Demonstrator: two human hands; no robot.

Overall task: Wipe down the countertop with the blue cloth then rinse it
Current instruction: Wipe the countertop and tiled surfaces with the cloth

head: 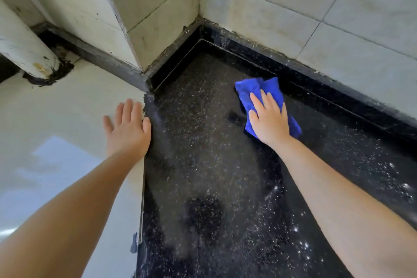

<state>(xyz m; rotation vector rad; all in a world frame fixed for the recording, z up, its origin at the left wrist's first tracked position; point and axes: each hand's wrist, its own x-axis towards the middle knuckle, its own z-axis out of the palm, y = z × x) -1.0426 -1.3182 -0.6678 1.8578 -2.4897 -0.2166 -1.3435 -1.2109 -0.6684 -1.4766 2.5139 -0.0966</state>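
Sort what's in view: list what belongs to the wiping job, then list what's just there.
Belongs to the job:
blue cloth, pressed flat under the right hand
black speckled countertop
left hand, resting open at the countertop's left edge

Just there:
white pipe at upper left
tiled wall behind the countertop
pale floor to the left

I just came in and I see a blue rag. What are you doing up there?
A person is wiping the dark speckled countertop. The right hand presses flat on the blue cloth, far back near the black ledge under the tiled wall. The left hand lies open at the countertop's left edge, fingers straight, holding nothing. No tap or sink shows here, so the rinsing is not yet done.
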